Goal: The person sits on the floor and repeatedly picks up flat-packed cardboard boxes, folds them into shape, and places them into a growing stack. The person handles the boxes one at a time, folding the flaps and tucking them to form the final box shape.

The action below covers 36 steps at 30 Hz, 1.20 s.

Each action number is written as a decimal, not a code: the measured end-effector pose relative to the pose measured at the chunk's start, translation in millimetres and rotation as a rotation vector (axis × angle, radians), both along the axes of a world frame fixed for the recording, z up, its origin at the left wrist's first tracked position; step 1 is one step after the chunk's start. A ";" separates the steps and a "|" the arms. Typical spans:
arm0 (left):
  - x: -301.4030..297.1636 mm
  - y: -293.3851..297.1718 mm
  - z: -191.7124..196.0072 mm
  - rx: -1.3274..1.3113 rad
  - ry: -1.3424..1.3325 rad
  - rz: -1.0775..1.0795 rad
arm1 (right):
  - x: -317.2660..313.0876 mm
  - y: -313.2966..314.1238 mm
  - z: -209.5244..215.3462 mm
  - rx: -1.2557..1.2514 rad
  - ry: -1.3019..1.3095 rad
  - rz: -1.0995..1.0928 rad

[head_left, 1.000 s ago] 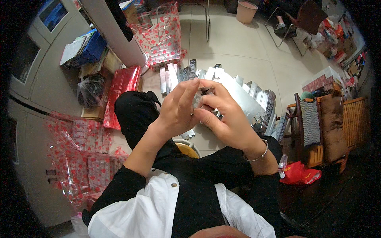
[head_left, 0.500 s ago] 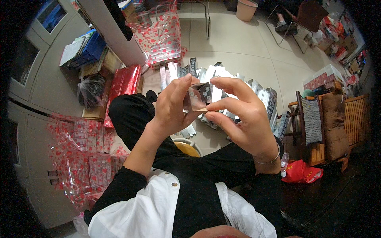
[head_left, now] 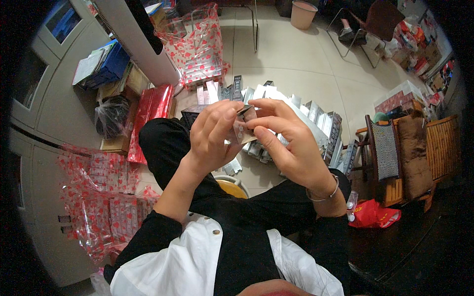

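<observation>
Your left hand (head_left: 212,135) and right hand (head_left: 289,143) both pinch the small silvery box (head_left: 243,129) between them, upright, nearer your left fingertips, above the floor's box pile (head_left: 316,123).

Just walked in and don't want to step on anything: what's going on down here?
A seated person holds a small silvery box up between both hands, the left hand and right hand gripping it with their fingertips. On the floor in front lies a spread of similar flat silver boxes, with red-patterned clear bags of boxes to the left side.
</observation>
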State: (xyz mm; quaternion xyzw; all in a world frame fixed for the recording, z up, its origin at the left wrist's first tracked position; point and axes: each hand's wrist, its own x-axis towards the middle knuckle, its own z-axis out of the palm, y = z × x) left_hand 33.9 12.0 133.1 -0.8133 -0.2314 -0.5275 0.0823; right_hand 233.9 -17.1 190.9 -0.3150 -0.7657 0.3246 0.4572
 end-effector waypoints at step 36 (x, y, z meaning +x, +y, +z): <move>-0.4 -6.5 -13.7 -0.288 0.014 -0.287 | 18.0 11.9 9.0 -0.128 -0.139 0.078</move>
